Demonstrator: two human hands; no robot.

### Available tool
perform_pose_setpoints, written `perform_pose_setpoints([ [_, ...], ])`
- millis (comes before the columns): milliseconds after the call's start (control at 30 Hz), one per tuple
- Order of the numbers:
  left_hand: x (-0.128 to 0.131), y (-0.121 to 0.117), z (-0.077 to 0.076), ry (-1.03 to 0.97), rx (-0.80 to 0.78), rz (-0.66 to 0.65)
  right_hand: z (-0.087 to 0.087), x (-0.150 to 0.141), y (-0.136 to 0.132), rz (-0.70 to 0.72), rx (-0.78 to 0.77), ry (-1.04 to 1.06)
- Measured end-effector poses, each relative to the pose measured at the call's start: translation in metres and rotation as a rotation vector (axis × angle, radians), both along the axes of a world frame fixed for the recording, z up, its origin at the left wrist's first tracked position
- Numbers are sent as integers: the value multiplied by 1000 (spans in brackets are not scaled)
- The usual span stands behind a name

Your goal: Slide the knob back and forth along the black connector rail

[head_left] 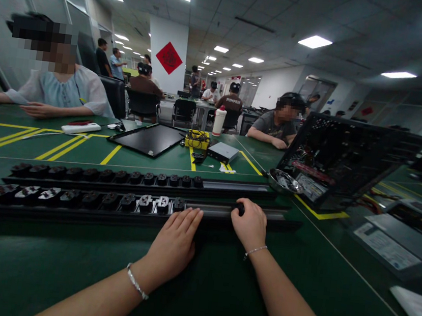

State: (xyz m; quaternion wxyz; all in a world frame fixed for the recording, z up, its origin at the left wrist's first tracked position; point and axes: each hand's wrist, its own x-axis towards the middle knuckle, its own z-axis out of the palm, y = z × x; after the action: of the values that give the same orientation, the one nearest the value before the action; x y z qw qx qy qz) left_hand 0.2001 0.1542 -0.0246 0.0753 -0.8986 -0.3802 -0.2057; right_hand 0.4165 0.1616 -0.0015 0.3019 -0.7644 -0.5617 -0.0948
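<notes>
Two long black rails lie across the green table; the near rail (212, 213) carries a row of black socket modules (113, 200) along its left part. My left hand (174, 243) rests flat against the near rail's front edge with its fingers stretched out and together. My right hand (249, 224) is closed in a pinch on a small black module (240, 209) sitting in the rail's bare right stretch. The far rail (230, 186) also holds a row of modules on its left half. Both wrists wear thin bracelets.
An open black computer case (349, 159) stands at the right with a metal bowl (284, 182) beside it. A black panel (147, 139), a yellow box (198, 139) and a small grey box (223, 152) lie behind the rails. People sit across the table and beyond.
</notes>
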Motion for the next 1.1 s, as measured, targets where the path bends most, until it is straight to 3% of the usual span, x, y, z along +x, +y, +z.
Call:
perform_pose_setpoints([
  [1100,0,-1,2,17,-4,4,2,2,-1,-38,-8,19],
])
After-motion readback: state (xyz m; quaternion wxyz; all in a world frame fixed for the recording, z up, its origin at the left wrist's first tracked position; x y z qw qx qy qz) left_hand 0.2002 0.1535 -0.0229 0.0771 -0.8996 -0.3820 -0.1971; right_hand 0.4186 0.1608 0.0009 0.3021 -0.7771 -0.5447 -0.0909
